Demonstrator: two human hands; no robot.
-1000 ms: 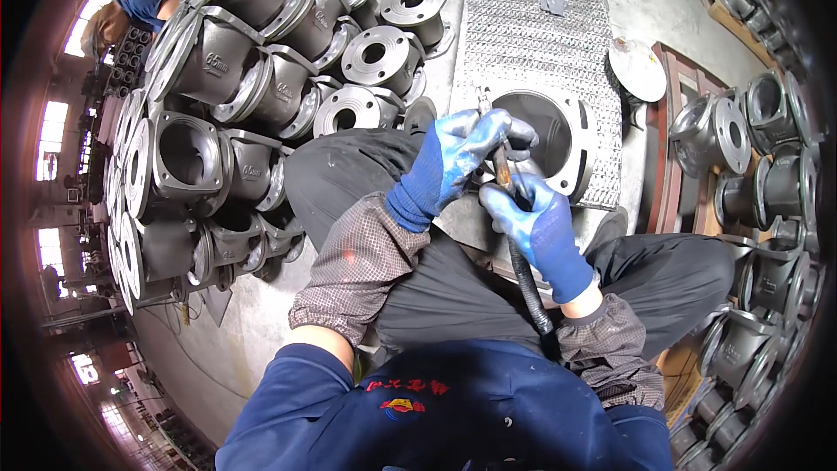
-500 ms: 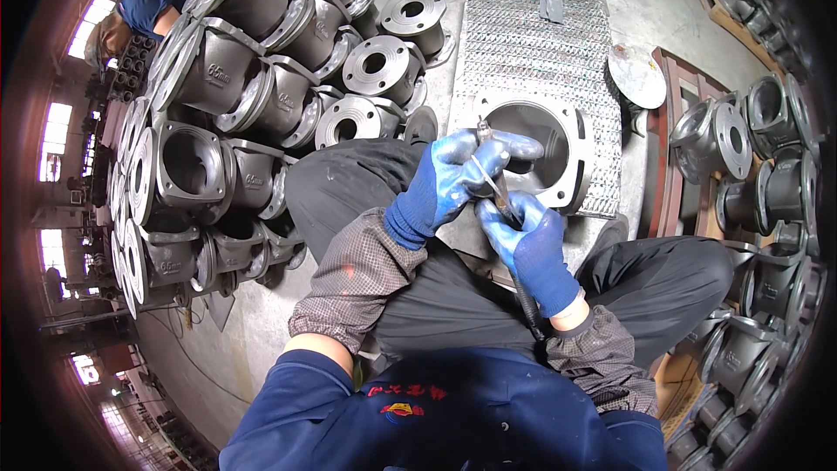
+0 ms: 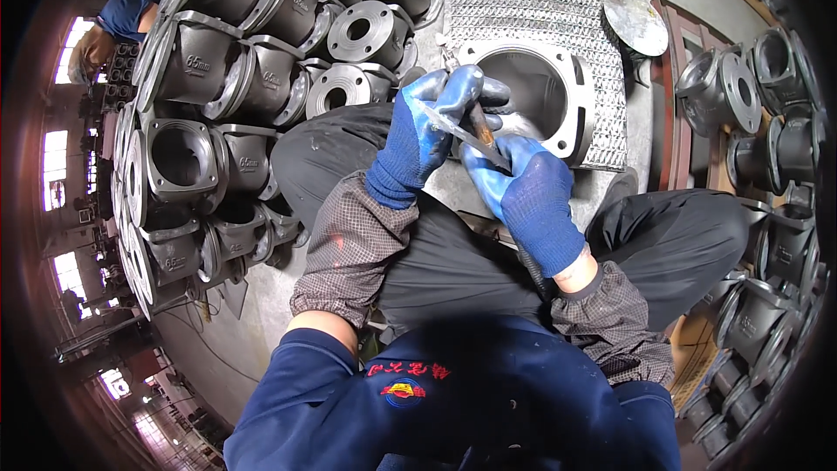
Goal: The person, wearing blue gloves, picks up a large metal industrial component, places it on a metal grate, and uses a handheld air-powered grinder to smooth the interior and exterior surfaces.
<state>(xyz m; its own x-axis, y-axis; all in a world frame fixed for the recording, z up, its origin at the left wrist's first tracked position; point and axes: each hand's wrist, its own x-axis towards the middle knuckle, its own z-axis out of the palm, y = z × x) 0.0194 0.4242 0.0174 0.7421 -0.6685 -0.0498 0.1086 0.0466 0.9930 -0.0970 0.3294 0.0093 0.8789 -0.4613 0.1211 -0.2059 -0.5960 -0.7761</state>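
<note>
My left hand [image 3: 410, 139], in a blue coated glove, has its fingers wrapped round the front of a slim hand tool with a brownish body [image 3: 479, 122]. A thin flat metal bar [image 3: 462, 133] slants from my left thumb down to my right fingers. My right hand [image 3: 534, 192], gloved alike, grips the tool's rear part, from which a black hose [image 3: 530, 272] runs toward my lap. Just beyond both hands, a grey flanged casting [image 3: 575, 109] lies with its wide round opening up. The tool's metal tip [image 3: 449, 58] shows past my left fingers.
The casting lies on a textured metal-topped bench [image 3: 523, 4]. Stacked flanged castings [image 3: 196, 61] rise at left; more [image 3: 780, 244] stand at right. A round pale disc-topped stool [image 3: 636, 23] is beside the bench, near a reddish frame [image 3: 676, 105]. Another person [image 3: 135, 9] bends at far left.
Both hands have shifted slightly apart and the tool has tilted, showing more of its brownish body and the flat bar. The whole view has moved, so the bench and casting sit higher.
</note>
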